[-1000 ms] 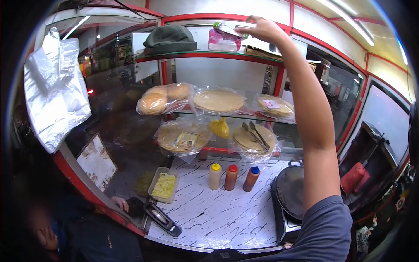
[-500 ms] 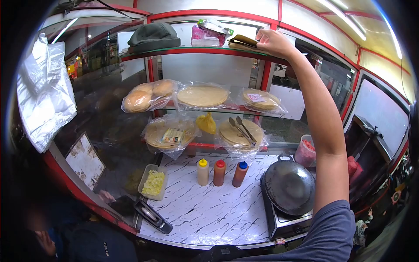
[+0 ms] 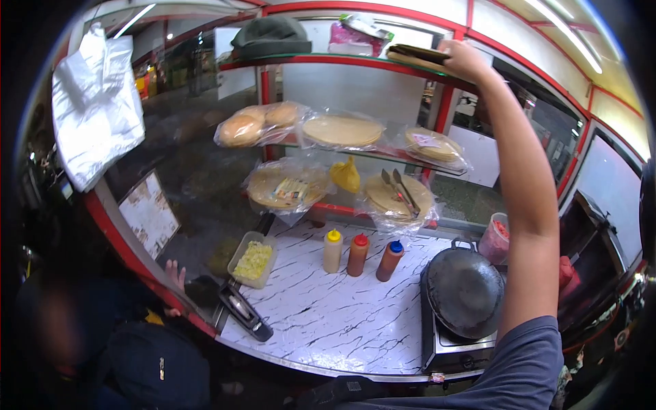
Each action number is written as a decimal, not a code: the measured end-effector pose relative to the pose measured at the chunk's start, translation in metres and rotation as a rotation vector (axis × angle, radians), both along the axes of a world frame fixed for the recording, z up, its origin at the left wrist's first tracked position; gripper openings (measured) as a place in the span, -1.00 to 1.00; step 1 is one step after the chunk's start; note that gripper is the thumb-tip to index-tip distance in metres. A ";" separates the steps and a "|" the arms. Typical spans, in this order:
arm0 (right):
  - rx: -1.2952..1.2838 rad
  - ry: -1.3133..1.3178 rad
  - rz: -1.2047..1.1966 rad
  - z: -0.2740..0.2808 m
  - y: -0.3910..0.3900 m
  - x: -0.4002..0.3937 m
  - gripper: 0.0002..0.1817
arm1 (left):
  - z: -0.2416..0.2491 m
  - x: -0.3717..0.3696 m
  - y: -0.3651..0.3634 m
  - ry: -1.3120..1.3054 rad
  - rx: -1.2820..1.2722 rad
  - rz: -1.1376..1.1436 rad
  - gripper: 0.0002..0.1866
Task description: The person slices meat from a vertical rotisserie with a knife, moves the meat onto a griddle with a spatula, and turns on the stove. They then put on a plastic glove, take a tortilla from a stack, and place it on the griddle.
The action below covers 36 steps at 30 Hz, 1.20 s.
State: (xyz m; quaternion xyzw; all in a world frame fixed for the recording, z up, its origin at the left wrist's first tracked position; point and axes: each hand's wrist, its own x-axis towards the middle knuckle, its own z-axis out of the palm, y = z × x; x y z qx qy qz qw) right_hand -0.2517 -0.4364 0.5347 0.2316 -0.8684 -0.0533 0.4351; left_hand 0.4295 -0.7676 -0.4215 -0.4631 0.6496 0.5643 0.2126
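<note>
My right hand is raised to the top glass shelf, its fingers closed on the right end of a flat brown and black item, perhaps a wallet or pouch. Left of it on the same shelf are a pink and white package and a dark green cap. My left hand is out of view.
Below are bagged buns, bagged flatbreads, tongs and a yellow bag. The counter holds sauce bottles, shredded greens and a lidded pan. A person is at lower left.
The view has shifted, moving the stall rightward in the frame. My right hand still grips the flat item, which now looks flatter. The other person's hand by the glass shows more clearly.
</note>
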 end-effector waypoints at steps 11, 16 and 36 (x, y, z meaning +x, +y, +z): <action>0.069 0.361 0.144 -0.022 0.048 0.084 -0.64 | 0.017 0.019 0.009 -0.207 0.071 -0.023 -0.75; -0.115 0.551 0.232 -0.124 0.065 0.204 -0.57 | 0.088 -0.055 0.006 0.075 -0.253 -0.968 -0.55; -0.278 -1.033 0.234 -0.596 0.034 0.316 -0.27 | 0.272 -0.334 0.103 0.761 0.376 0.172 -0.64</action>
